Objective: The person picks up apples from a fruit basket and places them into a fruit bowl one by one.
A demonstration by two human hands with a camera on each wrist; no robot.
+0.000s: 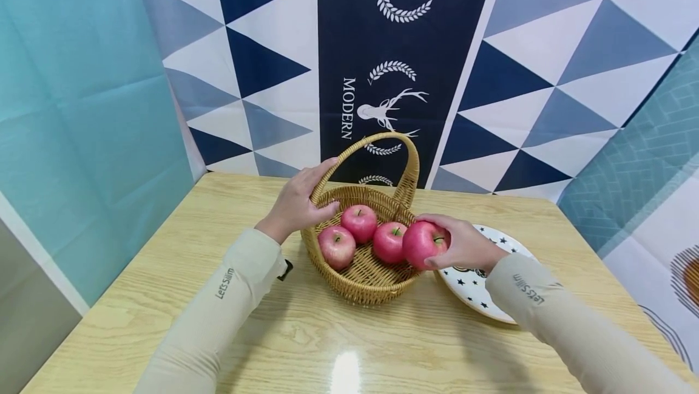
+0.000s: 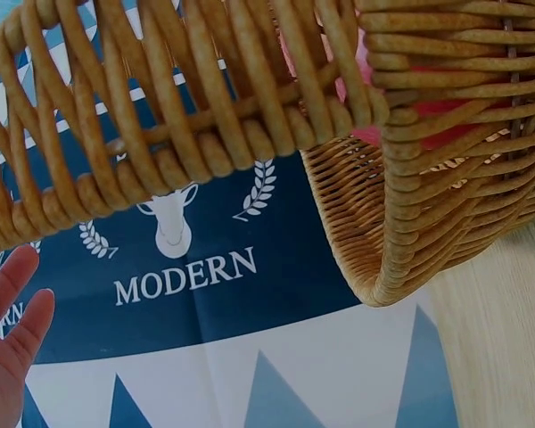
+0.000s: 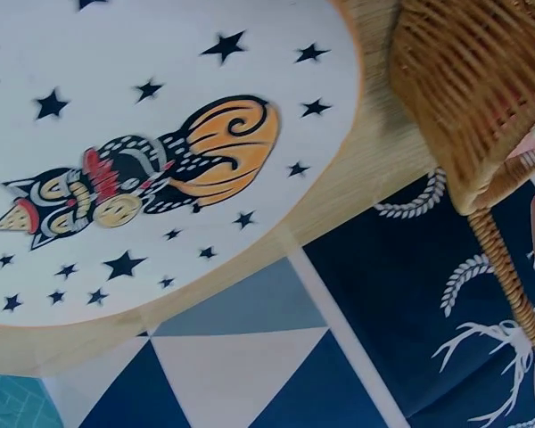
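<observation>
My right hand [image 1: 464, 245] grips a red apple [image 1: 422, 244] above the right rim of a wicker basket [image 1: 349, 288]. Three more apples lie inside: a paler one [image 1: 337, 247] at the left, another [image 1: 358, 223] towards the back and a third [image 1: 389, 242] close to the held one. At the basket's left side, my left hand [image 1: 299, 200] is spread beside the foot of the arched handle [image 1: 377, 139], thumb over the rim. In the left wrist view, its fingers [image 2: 27, 330] look extended below the woven handle [image 2: 187, 116].
A white plate [image 1: 464, 288] with dark stars and a cartoon animal lies right of the basket, partly under my right forearm. The wooden table [image 1: 306, 345] ends at a patterned cloth backdrop [image 1: 273, 78]. Teal cloth [image 1: 93, 108] hangs on the left.
</observation>
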